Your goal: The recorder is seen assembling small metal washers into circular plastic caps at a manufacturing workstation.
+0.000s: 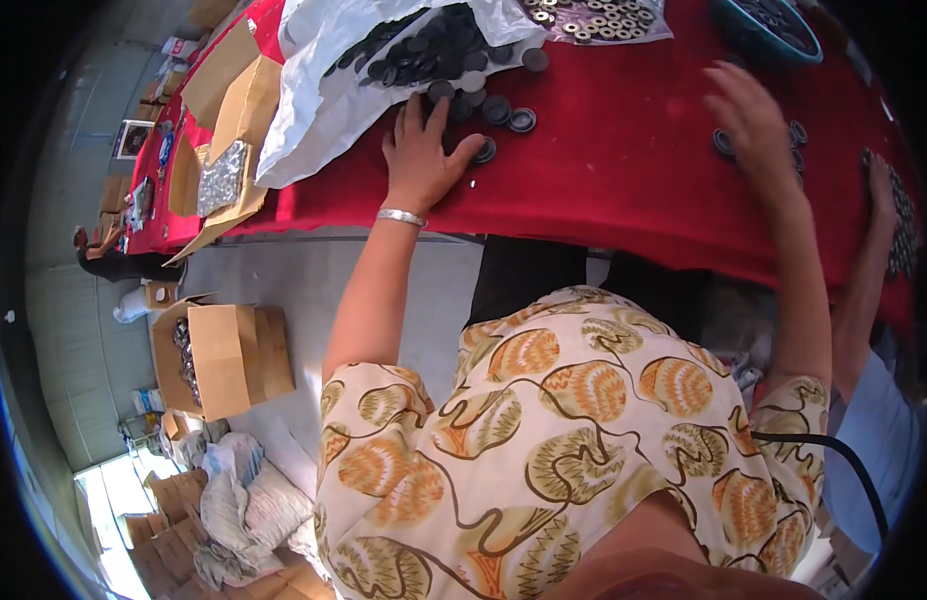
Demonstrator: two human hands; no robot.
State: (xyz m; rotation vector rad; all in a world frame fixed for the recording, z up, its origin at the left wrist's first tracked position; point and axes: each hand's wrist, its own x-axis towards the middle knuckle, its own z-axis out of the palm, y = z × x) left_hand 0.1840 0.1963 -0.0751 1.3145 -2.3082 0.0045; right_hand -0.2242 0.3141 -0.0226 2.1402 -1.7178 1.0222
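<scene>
My left hand (424, 155) lies on the red cloth with its fingers spread. Its fingertips touch small round black caps (496, 108) that spill from a white plastic bag (324, 120), and the thumb reaches a black disc (486, 151). Most of the dark caps form a heap (434, 48) on the bag. Farther right, my right hand (752, 120) is raised over the cloth, slightly blurred, its fingers stretched out and nothing visible in them. Near it are a dark ring (723, 141) and several more round pieces (798, 133), partly behind the wrist.
Across the red table (594, 150) are a clear bag of pale rings (594, 18) and a blue basin (769, 30) of dark parts. An open carton (239, 130) stands at left. Another person's hand (881, 190) rests at right by dark pieces (902, 225). A floor carton (224, 355) stands lower left.
</scene>
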